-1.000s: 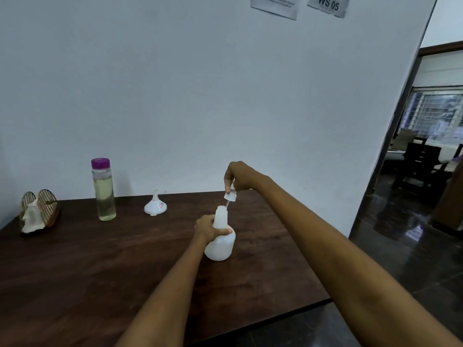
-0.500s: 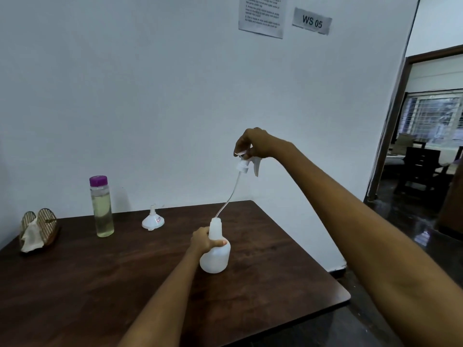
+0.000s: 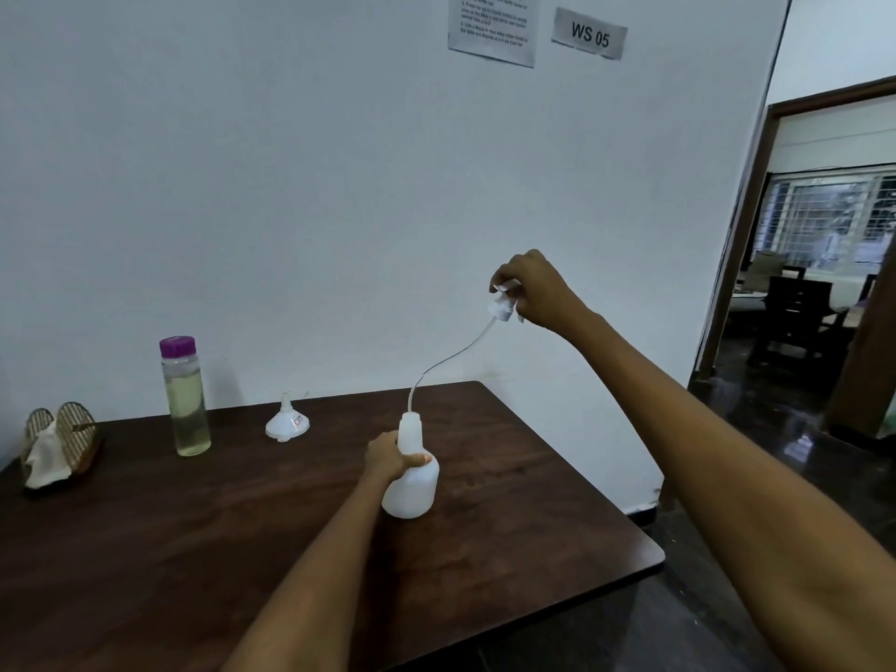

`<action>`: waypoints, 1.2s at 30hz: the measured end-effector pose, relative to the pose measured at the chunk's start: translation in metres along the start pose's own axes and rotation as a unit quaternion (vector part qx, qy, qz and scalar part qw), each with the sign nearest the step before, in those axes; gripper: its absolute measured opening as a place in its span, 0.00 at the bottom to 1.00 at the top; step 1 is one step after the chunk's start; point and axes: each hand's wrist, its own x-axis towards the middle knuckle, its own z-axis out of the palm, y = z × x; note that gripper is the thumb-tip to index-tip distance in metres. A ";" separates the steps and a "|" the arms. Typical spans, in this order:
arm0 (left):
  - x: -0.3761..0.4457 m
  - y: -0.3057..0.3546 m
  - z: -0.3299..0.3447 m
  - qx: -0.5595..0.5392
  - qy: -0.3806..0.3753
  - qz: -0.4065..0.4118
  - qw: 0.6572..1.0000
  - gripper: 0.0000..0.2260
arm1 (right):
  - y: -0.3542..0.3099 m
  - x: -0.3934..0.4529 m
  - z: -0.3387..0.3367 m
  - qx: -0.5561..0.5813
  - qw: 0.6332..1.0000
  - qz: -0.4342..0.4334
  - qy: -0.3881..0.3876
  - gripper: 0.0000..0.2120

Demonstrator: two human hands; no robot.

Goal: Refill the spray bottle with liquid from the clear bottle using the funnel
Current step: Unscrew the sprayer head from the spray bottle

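A white spray bottle (image 3: 412, 487) stands upright on the dark wooden table (image 3: 194, 526), and my left hand (image 3: 390, 459) grips its neck. My right hand (image 3: 536, 291) holds the white spray head (image 3: 504, 303) up and to the right of the bottle. Its thin dip tube (image 3: 446, 361) curves down and its lower end is still in the bottle's mouth. The clear bottle (image 3: 185, 397) with a purple cap and yellowish liquid stands at the back left. A white funnel (image 3: 287, 423) rests upside down between the two bottles.
A wire napkin holder (image 3: 60, 443) with white tissue sits at the table's far left. A white wall runs right behind the table. The table's right edge (image 3: 630, 521) drops to a dark floor, with a doorway (image 3: 824, 283) beyond.
My right hand has lifted the spray head off the bottle and carried it up and to the right, drawing the dip tube almost fully out. The left hand keeps hold of the bottle.
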 end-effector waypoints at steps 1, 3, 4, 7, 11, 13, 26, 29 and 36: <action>0.000 0.000 0.000 -0.002 0.002 0.000 1.000 0.27 | 0.002 -0.003 0.000 0.004 1.000 -0.004 0.004 0.19; 0.001 0.000 0.000 -0.008 0.002 -0.001 1.000 0.27 | 0.003 -0.008 0.001 0.013 1.000 -0.014 0.020 0.22; 0.001 0.000 -0.001 -0.008 0.001 -0.003 1.000 0.27 | 0.003 -0.010 0.001 0.018 0.999 -0.013 0.031 0.22; 0.002 0.000 -0.001 -0.010 0.001 -0.007 1.000 0.28 | 0.006 -0.012 0.002 0.024 0.998 -0.022 0.061 0.21; 0.004 0.000 0.000 -0.005 -0.004 -0.010 1.000 0.28 | 0.005 -0.026 0.008 0.018 0.993 -0.071 0.094 0.16; 0.004 0.000 0.001 -0.005 -0.001 -0.013 1.000 0.29 | 0.003 -0.032 0.011 0.019 0.989 -0.080 0.120 0.16; 0.003 0.000 0.000 0.012 0.002 -0.017 1.000 0.28 | 0.004 -0.035 0.012 0.024 0.974 -0.086 0.210 0.19; 0.003 0.000 -0.001 0.003 -0.002 -0.019 1.000 0.28 | 0.005 -0.038 0.015 0.023 0.967 -0.071 0.246 0.18; 0.003 0.001 -0.001 0.007 -0.002 -0.023 1.000 0.28 | 0.000 -0.047 0.030 -0.004 0.948 -0.069 0.312 0.19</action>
